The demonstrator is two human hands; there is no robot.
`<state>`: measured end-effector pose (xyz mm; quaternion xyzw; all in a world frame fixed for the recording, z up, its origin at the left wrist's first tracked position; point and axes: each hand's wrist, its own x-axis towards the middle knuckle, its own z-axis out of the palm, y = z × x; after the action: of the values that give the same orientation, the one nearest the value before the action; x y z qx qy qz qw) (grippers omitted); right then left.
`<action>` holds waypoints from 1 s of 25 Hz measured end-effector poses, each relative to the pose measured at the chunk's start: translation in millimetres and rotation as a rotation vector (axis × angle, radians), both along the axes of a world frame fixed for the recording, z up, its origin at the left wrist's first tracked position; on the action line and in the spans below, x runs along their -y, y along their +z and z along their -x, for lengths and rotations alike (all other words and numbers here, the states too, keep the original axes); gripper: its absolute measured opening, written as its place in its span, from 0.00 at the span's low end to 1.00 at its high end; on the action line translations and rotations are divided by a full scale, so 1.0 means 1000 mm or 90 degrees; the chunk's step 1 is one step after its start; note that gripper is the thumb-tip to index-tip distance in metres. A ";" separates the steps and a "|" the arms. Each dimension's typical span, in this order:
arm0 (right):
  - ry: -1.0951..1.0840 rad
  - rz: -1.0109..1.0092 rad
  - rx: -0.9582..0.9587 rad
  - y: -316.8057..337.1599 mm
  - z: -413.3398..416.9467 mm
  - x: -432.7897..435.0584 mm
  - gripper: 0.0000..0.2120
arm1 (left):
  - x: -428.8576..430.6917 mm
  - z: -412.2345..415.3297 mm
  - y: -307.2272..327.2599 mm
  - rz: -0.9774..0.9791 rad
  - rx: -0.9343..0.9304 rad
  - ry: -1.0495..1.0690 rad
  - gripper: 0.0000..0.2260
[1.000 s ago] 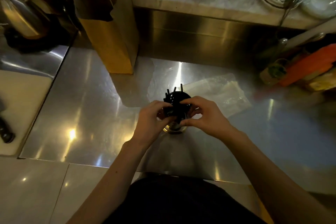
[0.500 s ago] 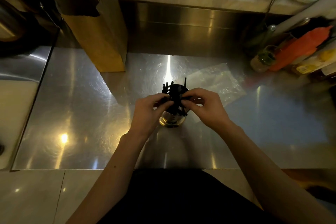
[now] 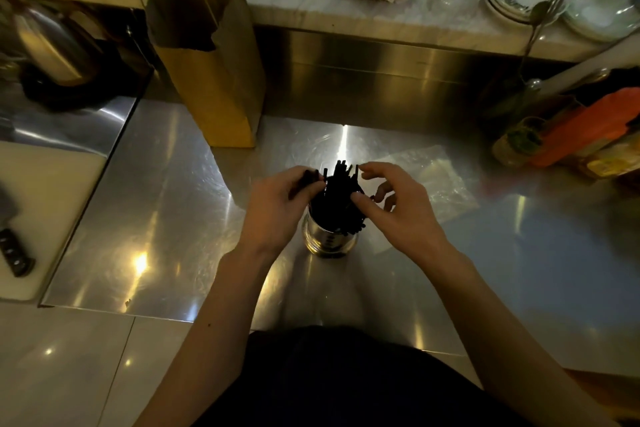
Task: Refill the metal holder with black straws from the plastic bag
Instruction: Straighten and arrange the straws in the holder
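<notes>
Brushed stainless steel counter (image 3: 166, 218), glare spots. On it: shiny cylindrical metal holder (image 3: 327, 242) packed with black straws (image 3: 341, 191), centre; flat clear plastic bag (image 3: 440, 180) just right of and behind holder; tall brown paper carrier bag with string handles (image 3: 211, 80) upright at back left; orange packet and jars (image 3: 568, 135) clustered far right edge.

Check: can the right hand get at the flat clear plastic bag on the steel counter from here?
Probably yes. The clear plastic bag lies flat just beyond the right hand, with nothing standing between them.
</notes>
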<state>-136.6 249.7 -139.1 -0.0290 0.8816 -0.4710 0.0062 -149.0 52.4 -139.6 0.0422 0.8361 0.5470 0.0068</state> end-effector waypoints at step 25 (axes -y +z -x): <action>0.085 0.474 0.078 0.082 0.017 0.041 0.12 | -0.031 0.045 0.120 -0.407 -0.089 -0.002 0.14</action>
<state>-154.1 208.4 -56.7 -0.0586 0.6441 -0.7587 0.0783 -194.0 83.2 -19.5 0.0808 0.6202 0.7776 -0.0637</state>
